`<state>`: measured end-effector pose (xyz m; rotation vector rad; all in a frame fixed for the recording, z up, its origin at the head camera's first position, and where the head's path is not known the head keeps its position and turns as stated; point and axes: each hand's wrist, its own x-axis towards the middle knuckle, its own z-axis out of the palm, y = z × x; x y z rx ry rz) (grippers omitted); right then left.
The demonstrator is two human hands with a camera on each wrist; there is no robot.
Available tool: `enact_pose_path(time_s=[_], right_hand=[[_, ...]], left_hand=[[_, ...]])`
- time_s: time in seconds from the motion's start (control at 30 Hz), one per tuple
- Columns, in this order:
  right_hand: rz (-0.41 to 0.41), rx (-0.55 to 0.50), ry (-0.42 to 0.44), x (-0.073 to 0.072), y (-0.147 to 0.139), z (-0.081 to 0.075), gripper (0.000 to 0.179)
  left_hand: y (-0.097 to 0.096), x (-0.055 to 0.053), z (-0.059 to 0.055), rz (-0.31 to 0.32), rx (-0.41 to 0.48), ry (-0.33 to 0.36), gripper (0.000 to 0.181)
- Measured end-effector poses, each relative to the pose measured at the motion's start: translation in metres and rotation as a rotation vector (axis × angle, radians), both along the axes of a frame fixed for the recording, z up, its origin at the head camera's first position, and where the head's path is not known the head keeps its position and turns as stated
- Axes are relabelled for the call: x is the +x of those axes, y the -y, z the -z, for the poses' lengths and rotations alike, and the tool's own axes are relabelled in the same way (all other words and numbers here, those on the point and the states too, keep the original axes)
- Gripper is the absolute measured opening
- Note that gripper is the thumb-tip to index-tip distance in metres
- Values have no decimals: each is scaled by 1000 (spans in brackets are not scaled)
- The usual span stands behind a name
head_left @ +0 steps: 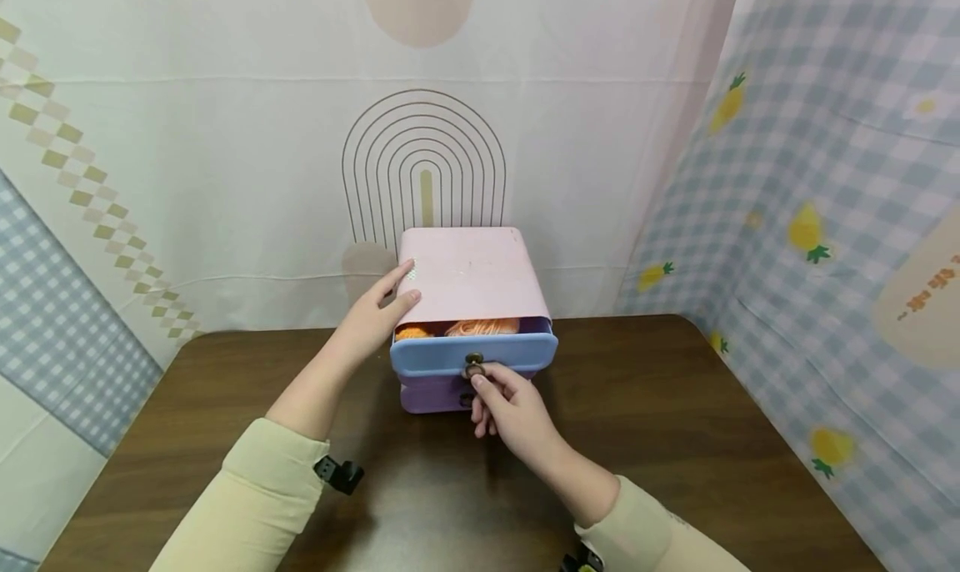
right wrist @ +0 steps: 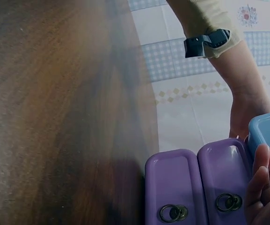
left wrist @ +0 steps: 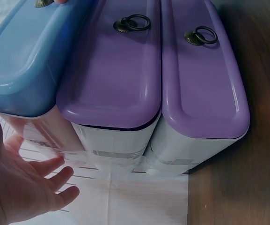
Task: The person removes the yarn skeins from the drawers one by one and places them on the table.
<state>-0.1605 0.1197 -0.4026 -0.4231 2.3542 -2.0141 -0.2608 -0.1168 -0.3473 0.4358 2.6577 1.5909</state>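
Observation:
A small drawer cabinet [head_left: 468, 272] with a pink top stands on the table. Its blue top drawer [head_left: 431, 357] is pulled partly out, showing peach yarn [head_left: 483, 327] and something orange [head_left: 413, 333] inside. My right hand [head_left: 519, 412] pinches the ring pull [head_left: 475, 370] on the blue front between thumb and index finger. On the cabinet's left upper edge rests my left hand [head_left: 367, 318], thumb and a finger extended over the pink top. Below are two purple drawers [left wrist: 116, 75], pushed in, each with a bronze ring [left wrist: 206, 35].
The dark wooden table [head_left: 645, 439] reaches out on both sides of the cabinet. Behind hangs a pale printed cloth [head_left: 262, 180], and a checked cloth with yellow fruit [head_left: 847, 288] covers the right side. Each sleeve has a black wrist camera [head_left: 339, 474] at the cuff.

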Motion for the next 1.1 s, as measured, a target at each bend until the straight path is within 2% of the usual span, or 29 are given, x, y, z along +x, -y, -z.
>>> enact_pose_path(time_s=[0.43, 0.93, 1.1], right_hand=[[-23, 59, -8, 18, -4, 0, 29], [-64, 92, 16, 40, -10, -1, 27], [-76, 94, 17, 44, -12, 1, 27]], left_hand=[[0, -1, -3, -11, -24, 12, 64], [1, -2, 2, -8, 14, -6, 62], [1, -1, 2, -9, 27, 17, 62]])
